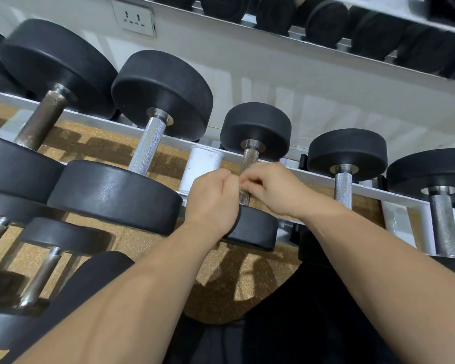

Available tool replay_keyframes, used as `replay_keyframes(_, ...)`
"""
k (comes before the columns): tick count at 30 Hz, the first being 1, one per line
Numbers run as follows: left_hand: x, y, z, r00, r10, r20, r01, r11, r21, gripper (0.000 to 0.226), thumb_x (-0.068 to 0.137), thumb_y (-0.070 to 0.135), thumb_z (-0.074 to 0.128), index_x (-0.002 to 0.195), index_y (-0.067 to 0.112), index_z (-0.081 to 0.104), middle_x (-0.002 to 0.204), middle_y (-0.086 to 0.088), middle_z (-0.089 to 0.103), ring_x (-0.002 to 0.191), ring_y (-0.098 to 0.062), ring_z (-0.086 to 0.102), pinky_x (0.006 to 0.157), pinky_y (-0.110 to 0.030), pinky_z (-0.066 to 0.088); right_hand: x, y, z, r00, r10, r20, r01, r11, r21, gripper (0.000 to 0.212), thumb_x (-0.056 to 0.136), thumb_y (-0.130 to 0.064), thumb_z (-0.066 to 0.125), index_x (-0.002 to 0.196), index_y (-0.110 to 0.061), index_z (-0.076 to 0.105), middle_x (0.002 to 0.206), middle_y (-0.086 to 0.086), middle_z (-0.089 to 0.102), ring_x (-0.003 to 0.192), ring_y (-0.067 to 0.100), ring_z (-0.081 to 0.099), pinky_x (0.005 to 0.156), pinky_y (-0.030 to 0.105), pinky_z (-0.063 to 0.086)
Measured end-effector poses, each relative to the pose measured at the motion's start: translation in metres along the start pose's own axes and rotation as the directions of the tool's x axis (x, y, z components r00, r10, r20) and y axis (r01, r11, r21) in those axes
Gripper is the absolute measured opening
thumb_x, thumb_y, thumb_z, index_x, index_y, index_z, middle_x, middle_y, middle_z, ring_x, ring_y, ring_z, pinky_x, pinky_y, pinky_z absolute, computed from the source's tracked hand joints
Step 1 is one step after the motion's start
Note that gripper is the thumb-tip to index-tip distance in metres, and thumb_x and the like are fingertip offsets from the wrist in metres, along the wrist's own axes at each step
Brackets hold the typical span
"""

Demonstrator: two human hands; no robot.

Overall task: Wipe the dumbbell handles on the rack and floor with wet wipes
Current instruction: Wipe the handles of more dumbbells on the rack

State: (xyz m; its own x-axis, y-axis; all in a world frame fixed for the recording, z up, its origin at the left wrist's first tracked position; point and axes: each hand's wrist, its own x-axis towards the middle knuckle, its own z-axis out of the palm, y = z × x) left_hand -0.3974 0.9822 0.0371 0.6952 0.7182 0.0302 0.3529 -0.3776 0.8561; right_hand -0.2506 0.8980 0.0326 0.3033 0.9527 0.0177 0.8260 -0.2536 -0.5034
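Up close, both hands meet at the knurled dumbbell handle [249, 160] of a small dumbbell lying across the white rack rail [318, 177]. The left hand [212, 199] sits just left of that handle, fingers curled into a loose fist with the thumb side against the metal. The right hand [273, 190] is just right of it, fingers bent inward toward the left hand's knuckles. What either hand has hold of, if anything, cannot be told. A strip of the handle shows between the hands and above them. Left of the handle stands a white tube [201, 166], and beyond that a larger dumbbell [150, 145]. Another dumbbell [343, 187] rests to the handle's right.
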Motion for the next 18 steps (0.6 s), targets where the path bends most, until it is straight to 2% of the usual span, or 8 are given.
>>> replay_keyframes(2,0.000,-0.001,0.000,1.000,0.006,0.003,-0.006,1.000,0.000,0.028,0.080,0.031,0.032,0.055,0.019,0.033,0.057,0.002,0.036,0.058,-0.010,0.035,0.052,-0.025,0.025,-0.009,0.001,-0.001,0.993,-0.058,0.098,0.059,0.998,-0.004,0.013,0.094,-0.017,0.066,0.098,-0.021,0.077,0.080,-0.032,0.052,0.079,-0.010,0.052,0.077,0.015,0.038)
replay_keyframes(4,0.000,-0.002,0.000,1.000,0.006,0.004,-0.006,1.000,0.008,0.028,0.081,0.031,0.031,0.056,0.018,0.034,0.058,0.002,0.036,0.058,-0.010,0.035,0.051,-0.024,0.025,-0.004,0.002,-0.005,0.990,-0.098,0.097,0.101,0.994,-0.030,0.011,0.092,-0.016,0.068,0.097,-0.020,0.078,0.080,-0.030,0.055,0.077,-0.007,0.054,0.075,0.013,0.039)
replay_keyframes(7,-0.001,0.000,-0.001,1.000,-0.003,-0.002,0.003,1.000,0.005,0.029,0.081,0.032,0.031,0.057,0.016,0.035,0.059,0.001,0.037,0.058,-0.011,0.035,0.056,-0.035,0.021,0.022,0.008,-0.007,0.996,-0.045,-0.074,0.037,0.993,-0.109,0.013,0.091,-0.018,0.068,0.097,-0.022,0.079,0.093,-0.011,0.072,0.091,0.014,0.064,0.082,0.031,0.050)
replay_keyframes(10,-0.002,0.000,-0.001,1.000,0.002,-0.004,-0.002,1.000,-0.009,0.028,0.081,0.031,0.031,0.058,0.016,0.032,0.059,0.000,0.035,0.057,-0.013,0.034,0.051,-0.026,0.025,0.036,0.013,-0.012,0.974,0.115,-0.195,-0.135,0.987,-0.092,0.017,0.094,-0.020,0.064,0.100,-0.024,0.079,0.103,-0.004,0.073,0.098,0.020,0.065,0.085,0.031,0.049)
replay_keyframes(12,-0.002,-0.001,-0.001,1.000,-0.007,-0.005,0.006,1.000,-0.020,0.027,0.081,0.031,0.031,0.058,0.016,0.033,0.060,0.000,0.036,0.057,-0.013,0.034,0.050,-0.023,0.025,0.026,0.009,-0.010,0.981,0.097,-0.169,-0.103,0.994,-0.029,0.017,0.094,-0.017,0.065,0.096,-0.025,0.079,0.097,-0.013,0.070,0.090,0.011,0.064,0.081,0.020,0.047)
replay_keyframes(14,-0.002,-0.001,-0.001,1.000,-0.010,-0.012,0.010,0.999,-0.036,0.028,0.081,0.031,0.032,0.057,0.017,0.032,0.059,0.000,0.035,0.057,-0.013,0.033,0.051,-0.028,0.025,0.008,0.004,-0.005,0.997,0.001,-0.078,-0.001,1.000,0.003,0.015,0.092,-0.015,0.068,0.095,-0.023,0.080,0.090,-0.025,0.063,0.086,-0.002,0.058,0.081,0.015,0.045)
replay_keyframes(16,-0.001,-0.001,-0.001,1.000,-0.005,-0.022,0.004,0.999,-0.048,0.028,0.081,0.030,0.032,0.057,0.016,0.032,0.058,0.000,0.034,0.057,-0.013,0.033,0.056,-0.037,0.020,-0.008,0.004,0.002,0.998,-0.056,0.005,0.056,0.998,-0.007,0.013,0.092,-0.017,0.069,0.099,-0.023,0.079,0.087,-0.029,0.058,0.086,-0.004,0.055,0.081,0.017,0.043)
replay_keyframes(18,-0.001,-0.001,-0.001,1.000,-0.007,-0.030,0.005,0.999,-0.052,0.028,0.081,0.030,0.033,0.056,0.018,0.032,0.057,0.001,0.035,0.057,-0.012,0.035,0.057,-0.036,0.019,-0.004,0.009,0.002,0.997,-0.071,0.012,0.071,0.996,-0.050,0.013,0.092,-0.022,0.068,0.099,-0.025,0.078,0.089,-0.023,0.063,0.088,0.003,0.059,0.083,0.026,0.049)
